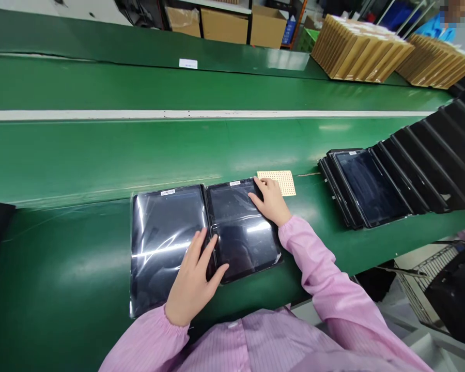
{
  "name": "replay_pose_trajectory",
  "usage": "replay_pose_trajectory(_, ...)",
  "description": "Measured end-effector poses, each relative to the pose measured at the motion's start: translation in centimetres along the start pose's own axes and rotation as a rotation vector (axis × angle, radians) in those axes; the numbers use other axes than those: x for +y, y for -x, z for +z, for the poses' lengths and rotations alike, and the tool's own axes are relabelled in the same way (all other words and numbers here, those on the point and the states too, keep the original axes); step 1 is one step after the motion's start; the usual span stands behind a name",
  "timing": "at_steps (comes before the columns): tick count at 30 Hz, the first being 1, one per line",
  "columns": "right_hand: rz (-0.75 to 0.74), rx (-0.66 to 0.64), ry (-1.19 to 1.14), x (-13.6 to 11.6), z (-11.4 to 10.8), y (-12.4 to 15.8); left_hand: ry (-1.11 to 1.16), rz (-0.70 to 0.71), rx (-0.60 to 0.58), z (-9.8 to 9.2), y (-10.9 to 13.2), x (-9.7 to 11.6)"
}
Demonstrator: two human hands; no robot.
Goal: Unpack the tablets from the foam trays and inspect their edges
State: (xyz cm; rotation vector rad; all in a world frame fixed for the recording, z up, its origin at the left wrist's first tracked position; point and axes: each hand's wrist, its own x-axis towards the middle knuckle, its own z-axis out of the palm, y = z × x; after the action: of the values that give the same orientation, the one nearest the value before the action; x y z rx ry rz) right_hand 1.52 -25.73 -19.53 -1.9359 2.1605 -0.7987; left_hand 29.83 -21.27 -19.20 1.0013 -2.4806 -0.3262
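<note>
Two black tablets lie side by side on the green bench in front of me. The left tablet [160, 235] sits inside a clear plastic bag [134, 289] whose edges shine. The right tablet [242, 230] lies bare beside it, with a small white label at its top edge. My left hand [194, 281] rests flat with its fingers spread across the seam between the two tablets. My right hand [270, 199] lies on the right tablet's upper right corner, fingers bent, touching its edge. A tan sheet of small stickers [284, 182] lies just beyond that hand.
A long overlapping row of black tablets [372, 188] runs from the right toward the far right corner. Stacks of tan cardboard pieces [358, 49] stand at the back right. A white rail [178, 114] crosses the green bench [81, 155]. Cardboard boxes [225, 25] stand behind.
</note>
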Motion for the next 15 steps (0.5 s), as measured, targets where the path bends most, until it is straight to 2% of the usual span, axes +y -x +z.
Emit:
replay_pose_trajectory(3,-0.017,-0.008,0.006,0.6,0.2,-3.0,-0.085,-0.130,0.032,0.9,0.1,0.5)
replay_pose_trajectory(7,-0.057,0.017,-0.011,0.8,-0.1,-3.8,-0.165,-0.190,0.035,1.3,0.2,0.7)
replay_pose_trajectory(11,-0.169,-0.033,-0.086,-0.7,-1.4,-1.4,-0.213,-0.181,0.033,0.6,-0.1,0.8)
replay_pose_trajectory(15,-0.279,-0.205,-0.194,-1.9,-5.5,4.0,-0.247,-0.157,0.031,-0.1,-0.6,0.7)
